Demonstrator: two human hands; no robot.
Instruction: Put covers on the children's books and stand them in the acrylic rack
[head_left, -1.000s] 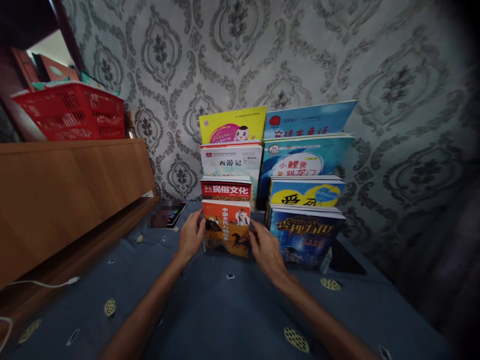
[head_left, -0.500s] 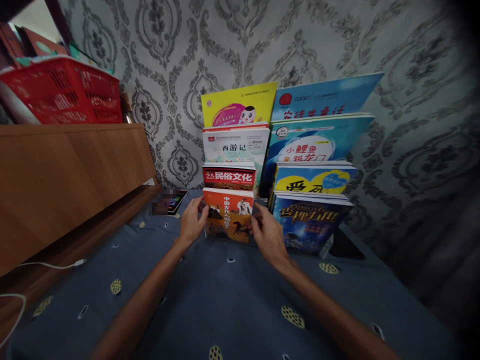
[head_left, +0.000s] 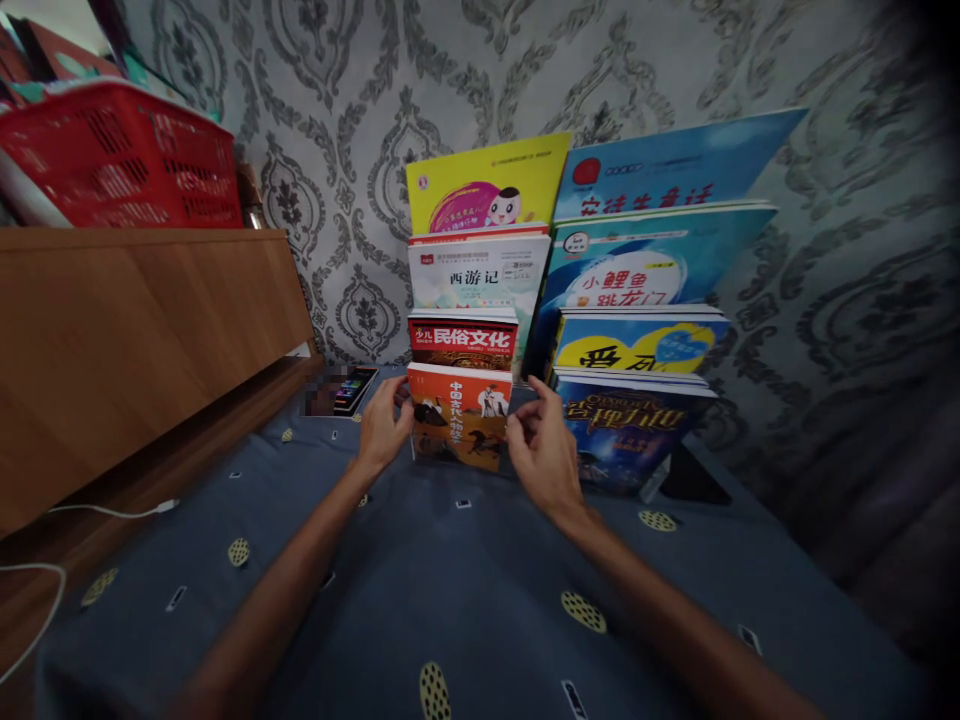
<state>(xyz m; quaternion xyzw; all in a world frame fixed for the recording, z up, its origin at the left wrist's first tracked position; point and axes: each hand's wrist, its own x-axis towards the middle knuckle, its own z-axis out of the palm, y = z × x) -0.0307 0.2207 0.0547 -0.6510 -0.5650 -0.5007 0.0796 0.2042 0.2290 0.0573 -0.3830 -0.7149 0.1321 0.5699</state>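
An orange book [head_left: 463,425] with Chinese lettering and a running horse stands upright at the front of the left row. My left hand [head_left: 385,424] is at its left edge, thumb by the cover and fingers curled around the side. On the opposite edge, my right hand [head_left: 546,450] has its thumb near the cover and its index finger raised apart. Behind the orange book rise a red-and-black book [head_left: 463,340], a pale book [head_left: 480,268] and a tall yellow book [head_left: 480,170], stepped by height. Their lower parts are hidden.
A second row on the right holds a dark blue book [head_left: 630,430], a blue-and-yellow book [head_left: 637,343], a teal book [head_left: 660,255] and a blue book [head_left: 675,170]. A phone [head_left: 354,391] lies left. A red basket [head_left: 127,155] sits on a wooden cabinet [head_left: 150,360].
The view has shifted slightly, so the books look higher and larger. My right hand's index finger has lifted away from the book's edge. My left hand stays at the orange book's side.
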